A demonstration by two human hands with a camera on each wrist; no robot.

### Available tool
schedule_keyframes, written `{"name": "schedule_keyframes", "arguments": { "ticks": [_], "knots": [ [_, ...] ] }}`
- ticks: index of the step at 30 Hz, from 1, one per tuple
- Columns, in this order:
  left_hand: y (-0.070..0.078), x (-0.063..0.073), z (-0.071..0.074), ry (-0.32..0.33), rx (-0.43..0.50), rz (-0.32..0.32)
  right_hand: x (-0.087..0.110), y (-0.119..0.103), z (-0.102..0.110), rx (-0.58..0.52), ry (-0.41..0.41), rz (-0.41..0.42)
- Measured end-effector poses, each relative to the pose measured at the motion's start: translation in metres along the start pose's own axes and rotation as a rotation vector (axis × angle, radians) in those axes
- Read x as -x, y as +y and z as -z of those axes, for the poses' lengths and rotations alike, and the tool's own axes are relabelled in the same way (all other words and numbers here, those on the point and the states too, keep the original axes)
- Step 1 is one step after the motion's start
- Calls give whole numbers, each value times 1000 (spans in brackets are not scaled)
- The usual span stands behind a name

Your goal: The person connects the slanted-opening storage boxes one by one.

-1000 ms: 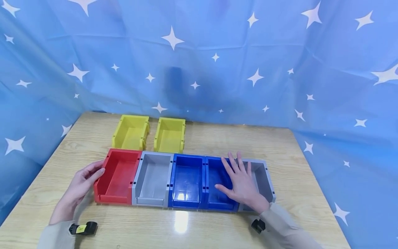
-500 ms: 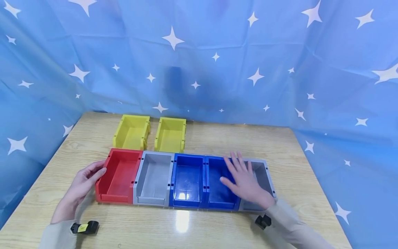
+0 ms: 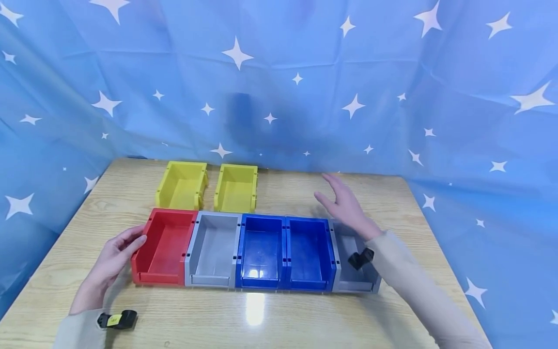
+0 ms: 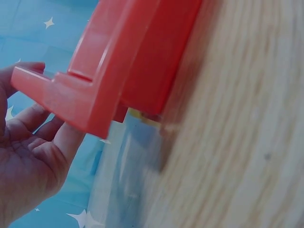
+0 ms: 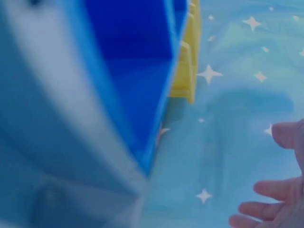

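Observation:
My left hand [image 3: 112,259] grips the left side wall of a red plastic storage bin [image 3: 167,249], thumb over the rim and fingers along the outside. In the left wrist view the red bin [image 4: 133,61] fills the top, with part of the left hand [image 4: 38,152] beside it. To its right, in one row, stand a grey bin [image 3: 214,249], two blue bins [image 3: 263,249] and another grey bin [image 3: 348,242]. My right hand [image 3: 348,206] holds nothing, fingers extended, over the back edge of the rightmost grey bin. Its forearm and wrist camera hide part of that bin.
Behind the row are two yellow bins [image 3: 182,186], side by side at the back left. A blue cloth with white stars [image 3: 279,72] hangs along the back and sides of the wooden table [image 3: 196,320].
My right hand has left the right blue bin and moved back, past the rear edge of the row. The left hand stays on the red bin; the bins look practically unmoved.

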State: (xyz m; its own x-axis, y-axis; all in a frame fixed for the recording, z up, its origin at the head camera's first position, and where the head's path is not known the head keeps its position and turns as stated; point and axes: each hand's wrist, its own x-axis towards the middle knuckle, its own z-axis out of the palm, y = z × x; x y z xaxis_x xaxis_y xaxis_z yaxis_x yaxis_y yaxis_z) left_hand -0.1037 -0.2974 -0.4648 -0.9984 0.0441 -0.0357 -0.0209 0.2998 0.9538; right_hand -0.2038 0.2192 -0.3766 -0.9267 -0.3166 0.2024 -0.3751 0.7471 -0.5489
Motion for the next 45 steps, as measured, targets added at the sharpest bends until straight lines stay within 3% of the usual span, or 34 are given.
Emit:
{"name": "schedule_keyframes", "arguments": {
  "ticks": [8,16,28,34,45],
  "knots": [
    [2,0,0,3,-14,18,-42,-15,-10,-174,-52,-83],
    [3,-1,-2,0,-25,28,-79,-23,-37,-396,-121,-262],
    [1,0,-3,0,3,40,-112,-38,-85,-701,-228,-435],
    [3,1,-4,5,-10,37,-119,-47,-104,-728,-244,-501],
    [4,2,-3,12,-2,27,-123,-66,-123,-589,-213,-519]
  ]
}}
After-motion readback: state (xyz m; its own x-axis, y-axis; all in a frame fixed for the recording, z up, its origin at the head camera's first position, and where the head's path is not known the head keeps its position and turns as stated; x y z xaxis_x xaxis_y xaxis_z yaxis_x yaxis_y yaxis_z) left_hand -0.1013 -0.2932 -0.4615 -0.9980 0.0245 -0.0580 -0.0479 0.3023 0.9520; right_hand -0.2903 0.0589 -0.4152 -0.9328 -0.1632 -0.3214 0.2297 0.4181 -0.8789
